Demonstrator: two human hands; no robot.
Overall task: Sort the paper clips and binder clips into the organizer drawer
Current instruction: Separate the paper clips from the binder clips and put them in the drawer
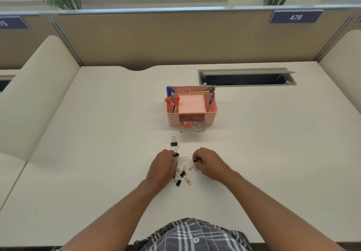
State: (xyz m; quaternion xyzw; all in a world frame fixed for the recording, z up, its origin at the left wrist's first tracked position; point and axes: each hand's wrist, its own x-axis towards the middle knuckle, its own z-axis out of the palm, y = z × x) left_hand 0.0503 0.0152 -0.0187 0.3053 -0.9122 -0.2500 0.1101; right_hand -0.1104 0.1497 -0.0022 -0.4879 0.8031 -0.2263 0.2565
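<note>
A pink organizer [212,112] stands mid-desk, its clear drawer [192,126] pulled out and holding several red and silver paper clips. Nearer me lies a small scatter of clips. My left hand [162,167] pinches a black binder clip [175,154] at its fingertips. My right hand [210,163] pinches another black binder clip [196,161]. Between the hands lies a silver paper clip [183,158]. One binder clip [174,143] sits alone, closer to the drawer. More binder clips [182,173] and a red paper clip [188,181] lie below my left hand.
Pens, markers and pencils stand in the organizer's top compartments [170,94]. An open cable slot [247,78] is sunk into the desk behind it on the right. A partition wall [175,40] closes off the back. White desk surface [97,153] spreads on both sides.
</note>
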